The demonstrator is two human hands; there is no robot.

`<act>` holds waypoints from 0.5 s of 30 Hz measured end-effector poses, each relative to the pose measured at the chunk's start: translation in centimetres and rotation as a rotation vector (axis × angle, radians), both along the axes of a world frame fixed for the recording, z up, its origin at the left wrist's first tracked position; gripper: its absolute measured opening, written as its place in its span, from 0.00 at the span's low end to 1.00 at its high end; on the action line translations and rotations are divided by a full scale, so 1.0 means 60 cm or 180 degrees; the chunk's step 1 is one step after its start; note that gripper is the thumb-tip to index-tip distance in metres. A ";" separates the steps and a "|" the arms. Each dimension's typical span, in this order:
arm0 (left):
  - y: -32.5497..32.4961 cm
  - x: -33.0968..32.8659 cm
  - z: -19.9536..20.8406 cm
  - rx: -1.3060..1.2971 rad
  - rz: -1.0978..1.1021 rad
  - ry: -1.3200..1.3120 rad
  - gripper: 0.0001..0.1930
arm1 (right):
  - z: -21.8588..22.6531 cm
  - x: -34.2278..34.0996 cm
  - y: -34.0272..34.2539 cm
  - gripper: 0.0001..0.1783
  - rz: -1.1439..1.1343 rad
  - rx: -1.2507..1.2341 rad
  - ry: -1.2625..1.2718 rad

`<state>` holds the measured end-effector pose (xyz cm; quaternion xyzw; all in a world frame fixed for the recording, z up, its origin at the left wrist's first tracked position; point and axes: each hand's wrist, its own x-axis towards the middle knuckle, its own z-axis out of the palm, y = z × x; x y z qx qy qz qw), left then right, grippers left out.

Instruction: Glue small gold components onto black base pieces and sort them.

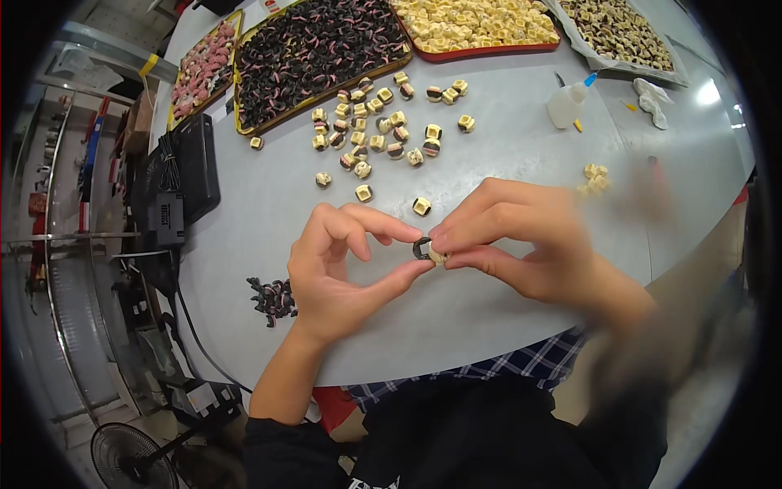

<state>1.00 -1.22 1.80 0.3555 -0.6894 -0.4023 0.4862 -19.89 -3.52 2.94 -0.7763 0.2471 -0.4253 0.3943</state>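
Observation:
Over the near middle of the table, my left hand (326,273) pinches a small black C-shaped piece (419,249) between thumb and forefinger. My right hand (525,236) grips a small cream piece (438,256), partly hidden by its fingertips. The two pieces meet, the cream one at the open side of the black curve. Just beyond the fingertips sits a cream-and-black block (421,206). Left of my left hand lies a little heap of black curved pieces with pink bits (273,300). Several loose cream pieces (595,178) lie to the right, beyond my right hand.
Many cream-and-black blocks (358,138) are scattered farther back. Along the far edge stand trays of pink pieces (204,69), black pieces (322,53), cream pieces (476,24) and mixed pieces (619,37). A white squeeze bottle (566,106) and crumpled tissue (652,102) are at right; a black case (199,163) stands left.

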 end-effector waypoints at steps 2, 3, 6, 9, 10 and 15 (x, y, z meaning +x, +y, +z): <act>-0.002 0.002 -0.002 -0.0026 -0.0006 0.0005 0.24 | -0.005 0.003 0.000 0.12 -0.0014 -0.0011 -0.0073; -0.003 0.002 -0.002 -0.0073 -0.0024 0.0011 0.24 | -0.007 0.004 -0.001 0.11 -0.0040 -0.0043 -0.0146; -0.003 0.002 -0.002 -0.0153 -0.0019 0.0017 0.24 | -0.007 0.004 0.002 0.10 -0.0108 -0.0112 -0.0194; -0.002 0.001 0.000 -0.0233 0.0008 0.0003 0.25 | -0.005 0.005 0.003 0.10 -0.0207 -0.0202 -0.0160; -0.001 0.000 0.000 -0.0258 0.0006 -0.0033 0.25 | -0.005 0.005 0.004 0.10 -0.0210 -0.0217 -0.0160; 0.000 -0.002 0.001 -0.0394 -0.0001 -0.0139 0.25 | -0.008 0.007 0.005 0.09 -0.0157 -0.0259 -0.0171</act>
